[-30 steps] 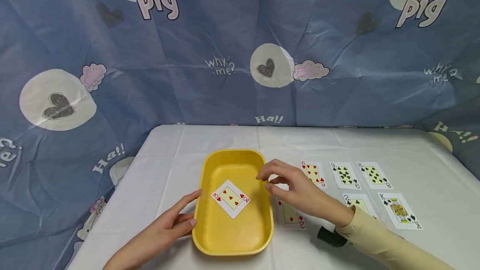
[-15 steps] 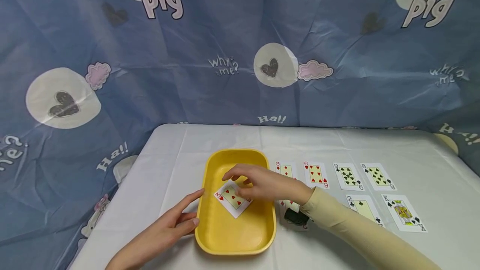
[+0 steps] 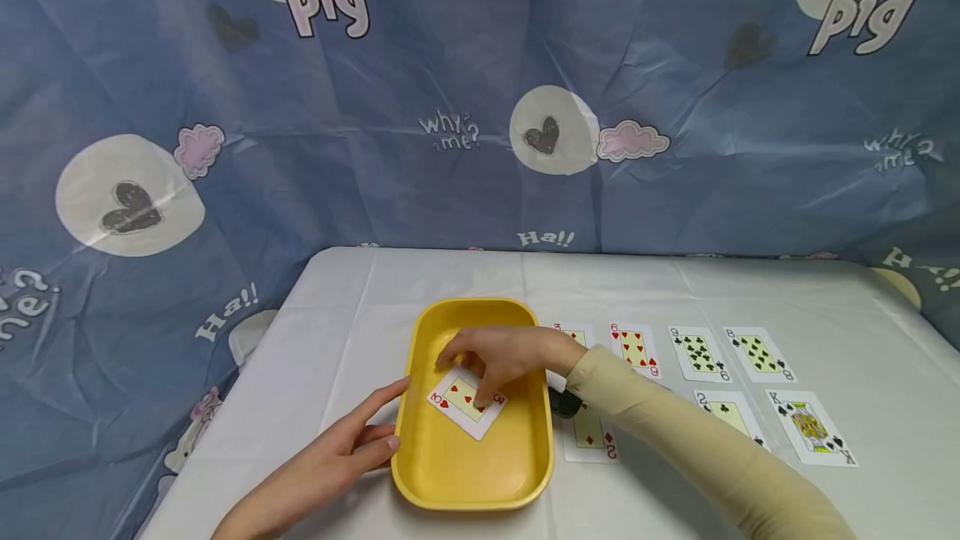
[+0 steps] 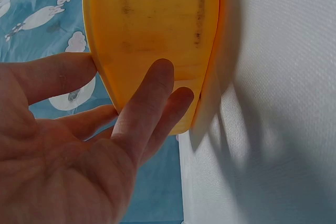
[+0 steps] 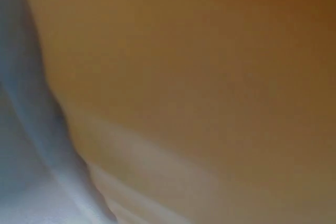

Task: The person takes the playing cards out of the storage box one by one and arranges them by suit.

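Observation:
A yellow tray (image 3: 472, 482) stands on the white-covered table with a three of hearts (image 3: 459, 411) lying face up inside. My right hand (image 3: 498, 357) reaches over the tray's right rim. Its thumb is on the card's face near the right corner, and its fingertips point down by the far edge, spread from the thumb. My left hand (image 3: 345, 444) touches the tray's left side, its index fingertip right at the rim. In the left wrist view, extended fingers (image 4: 149, 103) rest against the tray's outer wall (image 4: 157, 24). The right wrist view is a yellow blur.
Right of the tray lie face-up cards: a three of diamonds (image 3: 573, 332), a two of diamonds (image 3: 588, 432), a six of hearts (image 3: 633, 348), a nine of clubs (image 3: 697, 354), an eight (image 3: 759, 354), a two of clubs (image 3: 726, 415) and a king of spades (image 3: 810, 427). A printed cloth (image 3: 450, 190) hangs behind.
My right hand has moved left from the tray's right rim to the three of hearts and come down on it. The card has turned slightly. My left hand has stayed put.

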Demonstrator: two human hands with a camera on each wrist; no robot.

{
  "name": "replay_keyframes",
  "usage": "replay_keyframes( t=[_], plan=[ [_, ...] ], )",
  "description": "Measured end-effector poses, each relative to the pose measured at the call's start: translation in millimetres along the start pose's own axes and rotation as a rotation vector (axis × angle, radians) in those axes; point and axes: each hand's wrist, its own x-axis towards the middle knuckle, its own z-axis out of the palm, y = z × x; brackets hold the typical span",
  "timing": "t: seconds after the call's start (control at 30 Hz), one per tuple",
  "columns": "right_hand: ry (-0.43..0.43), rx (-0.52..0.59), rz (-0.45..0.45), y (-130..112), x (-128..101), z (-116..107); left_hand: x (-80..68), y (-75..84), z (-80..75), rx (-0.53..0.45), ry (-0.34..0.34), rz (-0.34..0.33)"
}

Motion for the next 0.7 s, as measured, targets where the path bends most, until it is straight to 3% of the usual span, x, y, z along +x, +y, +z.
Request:
replay_keyframes(
  t=[0.4, 0.7],
  plan=[
    [-0.024, -0.019, -0.019, 3.7, 6.9, 9.8, 0.4, -0.2, 1.3, 0.018, 0.010, 0.012],
    [0.119, 0.023, -0.037, 4.2, 4.8, 7.7, 1.4, -0.3, 0.9, 0.013, 0.012, -0.006]
  ],
)
